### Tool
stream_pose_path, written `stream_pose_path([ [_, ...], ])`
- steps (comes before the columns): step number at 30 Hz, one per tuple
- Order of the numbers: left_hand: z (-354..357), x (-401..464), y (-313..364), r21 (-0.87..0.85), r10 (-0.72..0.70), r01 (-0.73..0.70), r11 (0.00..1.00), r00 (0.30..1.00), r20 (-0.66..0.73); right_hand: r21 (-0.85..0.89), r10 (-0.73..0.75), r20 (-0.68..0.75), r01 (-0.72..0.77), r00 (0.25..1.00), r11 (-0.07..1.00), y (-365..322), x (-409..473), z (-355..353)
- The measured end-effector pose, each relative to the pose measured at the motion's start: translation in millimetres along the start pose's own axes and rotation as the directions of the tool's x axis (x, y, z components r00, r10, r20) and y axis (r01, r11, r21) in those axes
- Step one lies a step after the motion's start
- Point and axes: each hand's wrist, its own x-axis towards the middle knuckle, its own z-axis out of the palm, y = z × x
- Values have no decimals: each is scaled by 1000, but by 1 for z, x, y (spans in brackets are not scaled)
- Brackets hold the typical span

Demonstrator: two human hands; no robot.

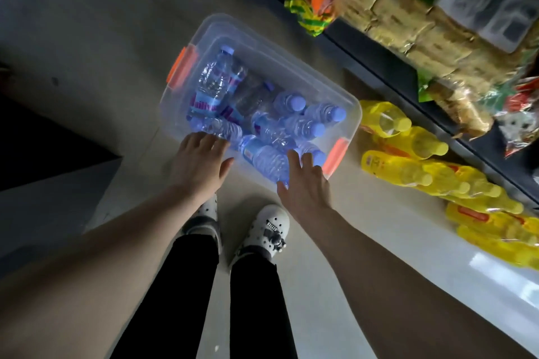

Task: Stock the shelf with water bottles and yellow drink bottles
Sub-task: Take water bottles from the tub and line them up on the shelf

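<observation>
I look down at a pale tiled floor [87, 38] where the shelf [423, 46], packed with snack packets [393, 9], runs along the right edge of my view. At its foot lies a row of yellow drink bottles [431, 172], on their sides on the floor. Just left of them sits a clear plastic bin [233, 29] with orange latches [179, 68], holding water bottles [262, 116] with blue caps, some lying flat, some upright. My left hand [198, 163] reaches over the bin's near rim, fingers straight and together, tips touching a bottle. My right hand [306, 183] hovers at the near right corner, fingers loosely spread over a lying water bottle; whether it grips I cannot tell. Below, white clogs [268, 227] and black trousers [175, 300] stand just behind the bin.
</observation>
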Motion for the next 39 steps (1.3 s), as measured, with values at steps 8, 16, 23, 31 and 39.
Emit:
stream_pose_path([
  [8,61,6,-8,111,2,3,994,999,-46,110,-32,-78,41,996,993,5,10,44],
  [16,70,7,-9,114,-6,11,993,999,-46,246,-62,-10,63,998,967,8,18,41],
  [23,11,19,-11,103,-14,-41,994,875,484,335,-58,-57,74,997,939,-7,-5,-30],
  [31,-158,-7,3,127,-28,-69,989,773,634,296,-133,-212,193,968,935,8,-89,-229],
  [39,-350,-30,40,59,0,-34,998,862,507,399,-22,-529,271,848,876,14,-209,-446],
])
